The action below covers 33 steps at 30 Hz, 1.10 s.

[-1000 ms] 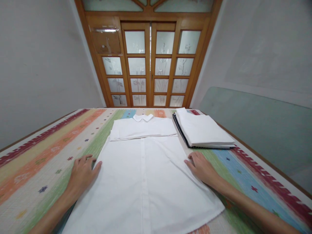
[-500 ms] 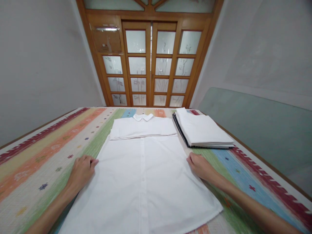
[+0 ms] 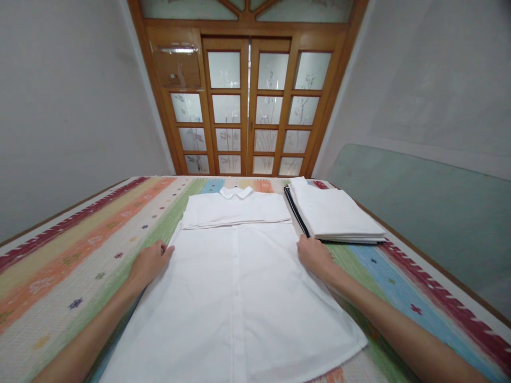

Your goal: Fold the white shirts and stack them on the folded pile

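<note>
A white collared shirt [image 3: 199, 298] lies front side up on the table, its button placket running down the middle. Its sleeves are folded across the chest in a flat band below the collar. My left hand [image 3: 150, 261] is closed at the shirt's left edge, thumb over the fabric. On the opposite edge, just under the folded band, my right hand [image 3: 315, 256] is closed with its fingers curled at the cloth. Both hands are roughly level with each other. The fingertips under the edges are partly hidden.
A stack of folded white cloth [image 3: 339, 213] with a dark folded piece under it sits right of the collar. A striped, patterned tablecloth [image 3: 96, 250] covers the table. Beyond are wooden glass-paned doors [image 3: 247, 106], grey walls, and a pale green panel [image 3: 419, 207] at the right.
Both hands have slid forward along the shirt's side edges, toward the folded band, and slightly inward. The shirt and the stack lie as before.
</note>
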Motion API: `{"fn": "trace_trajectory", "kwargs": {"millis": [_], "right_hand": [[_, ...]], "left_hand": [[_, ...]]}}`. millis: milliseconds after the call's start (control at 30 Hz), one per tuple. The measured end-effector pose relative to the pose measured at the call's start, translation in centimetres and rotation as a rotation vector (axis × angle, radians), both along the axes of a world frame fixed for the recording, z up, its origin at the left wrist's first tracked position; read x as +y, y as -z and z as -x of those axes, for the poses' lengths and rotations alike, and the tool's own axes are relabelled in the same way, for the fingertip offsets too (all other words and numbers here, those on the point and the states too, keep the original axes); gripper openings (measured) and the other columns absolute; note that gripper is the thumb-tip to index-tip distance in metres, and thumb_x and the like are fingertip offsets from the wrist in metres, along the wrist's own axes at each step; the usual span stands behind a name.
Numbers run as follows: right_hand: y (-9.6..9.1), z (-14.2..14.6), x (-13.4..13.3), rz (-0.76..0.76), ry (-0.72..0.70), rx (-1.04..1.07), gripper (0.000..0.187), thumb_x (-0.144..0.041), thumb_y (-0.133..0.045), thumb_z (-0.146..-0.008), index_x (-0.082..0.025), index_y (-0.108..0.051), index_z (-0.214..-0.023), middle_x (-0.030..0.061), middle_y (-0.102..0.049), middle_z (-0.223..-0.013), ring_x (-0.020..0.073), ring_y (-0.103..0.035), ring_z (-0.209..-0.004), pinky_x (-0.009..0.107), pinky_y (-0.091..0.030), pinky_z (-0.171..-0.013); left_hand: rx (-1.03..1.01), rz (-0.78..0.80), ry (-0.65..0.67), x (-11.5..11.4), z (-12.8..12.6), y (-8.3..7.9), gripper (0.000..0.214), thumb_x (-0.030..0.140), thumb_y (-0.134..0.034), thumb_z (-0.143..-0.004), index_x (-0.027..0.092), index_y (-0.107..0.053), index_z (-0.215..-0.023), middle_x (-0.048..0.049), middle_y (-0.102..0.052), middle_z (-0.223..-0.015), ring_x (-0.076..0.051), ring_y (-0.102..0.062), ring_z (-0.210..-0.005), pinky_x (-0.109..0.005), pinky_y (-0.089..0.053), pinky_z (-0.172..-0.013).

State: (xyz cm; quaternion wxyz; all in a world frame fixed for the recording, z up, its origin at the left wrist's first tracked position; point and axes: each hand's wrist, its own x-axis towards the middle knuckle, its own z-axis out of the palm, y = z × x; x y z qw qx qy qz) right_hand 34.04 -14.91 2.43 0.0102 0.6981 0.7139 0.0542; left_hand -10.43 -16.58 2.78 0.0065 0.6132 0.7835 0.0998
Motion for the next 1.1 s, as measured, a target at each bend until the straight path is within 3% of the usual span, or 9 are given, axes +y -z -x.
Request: {"fn": "trace_trajectory", "kwargs": {"millis": [233,400,467,567,633,733,833,900,1100], "right_hand": [[0.4,-0.2,0.7,-0.004,-0.018,-0.052,0.032,-0.004,-0.037,-0.089,0.000,-0.060,-0.111,0.0302,-0.069,-0.092,0.0339,-0.072,-0.089,0.040,-0.054,-0.073],[0.6,-0.4,0.5,-0.033,0.007,-0.056,0.028,-0.007,-0.038,-0.092,-0.007,-0.061,-0.107,0.0230,-0.070,-0.090,0.0294,-0.071,-0.086,0.035,-0.053,-0.072],[0.7,-0.4,0.5,-0.107,-0.077,-0.050,0.026,-0.008,-0.038,-0.091,-0.010,-0.062,-0.102,0.0212,-0.069,-0.096,0.0278,-0.069,-0.091,0.035,-0.052,-0.077],[1.3,0.2,1.1,-0.239,-0.332,0.018,0.026,-0.013,-0.039,-0.092,-0.011,-0.064,-0.101,0.0205,-0.066,-0.113,0.0284,-0.060,-0.111,0.040,-0.047,-0.096],[2.0,0.8,1.9,-0.255,-0.443,0.098,0.032,-0.020,-0.038,-0.095,-0.008,-0.062,-0.112,0.0218,-0.060,-0.128,0.0292,-0.052,-0.125,0.044,-0.040,-0.107],[3.3,1.5,3.3,-0.155,-0.489,0.206,0.048,-0.031,-0.036,-0.097,-0.004,-0.051,-0.134,0.0225,-0.047,-0.145,0.0293,-0.041,-0.138,0.047,-0.033,-0.114],[4.2,1.2,4.0,-0.037,-0.519,0.254,0.058,-0.043,-0.032,-0.099,-0.010,-0.041,-0.146,0.0167,-0.037,-0.153,0.0268,-0.031,-0.144,0.047,-0.028,-0.117],[4.5,0.5,4.0,-0.022,-0.514,0.264,0.061,-0.048,-0.029,-0.100,-0.014,-0.037,-0.149,0.0139,-0.032,-0.156,0.0254,-0.025,-0.146,0.047,-0.024,-0.118],[5.5,-2.3,2.6,-0.096,-0.475,0.241,0.064,-0.048,-0.024,-0.102,-0.007,-0.035,-0.149,0.0195,-0.031,-0.155,0.0276,-0.025,-0.146,0.052,-0.024,-0.118]], "left_hand": [[0.065,0.060,-0.007,0.0,-0.4,-0.1,0.038,0.041,-0.034,-0.090,0.017,-0.063,-0.088,-0.0131,-0.072,-0.082,-0.028,-0.068,-0.080,-0.033,-0.044,-0.066],[0.059,0.052,-0.013,-0.4,-0.3,0.0,0.039,0.040,-0.031,-0.090,0.016,-0.062,-0.093,-0.0126,-0.071,-0.084,-0.029,-0.068,-0.082,-0.035,-0.047,-0.069],[0.087,-0.043,0.031,-0.4,-0.3,0.2,0.037,0.036,-0.034,-0.087,0.015,-0.062,-0.098,-0.0141,-0.071,-0.092,-0.030,-0.066,-0.091,-0.038,-0.048,-0.078],[0.103,-0.211,0.161,0.0,-1.0,0.7,0.039,0.034,-0.038,-0.084,0.012,-0.062,-0.106,-0.0161,-0.067,-0.110,-0.031,-0.060,-0.110,-0.041,-0.044,-0.098],[0.047,-0.211,0.269,0.5,-1.9,1.3,0.043,0.038,-0.039,-0.086,0.013,-0.061,-0.113,-0.0153,-0.066,-0.119,-0.029,-0.056,-0.117,-0.041,-0.040,-0.105],[0.036,-0.104,0.361,1.2,-3.3,2.3,0.052,0.044,-0.037,-0.090,0.011,-0.057,-0.125,-0.0168,-0.057,-0.137,-0.030,-0.046,-0.132,-0.046,-0.031,-0.113],[0.096,-0.008,0.337,1.3,-3.5,3.1,0.058,0.046,-0.033,-0.093,0.011,-0.050,-0.137,-0.0164,-0.043,-0.151,-0.033,-0.033,-0.143,-0.054,-0.022,-0.116],[0.100,0.013,0.325,1.1,-2.9,3.4,0.061,0.047,-0.032,-0.094,0.013,-0.045,-0.142,-0.0152,-0.037,-0.155,-0.031,-0.029,-0.145,-0.053,-0.022,-0.116],[0.131,0.004,0.215,-0.3,-0.1,3.8,0.068,0.046,-0.026,-0.093,0.005,-0.038,-0.147,-0.0182,-0.035,-0.154,-0.035,-0.027,-0.145,-0.057,-0.025,-0.114]]}}
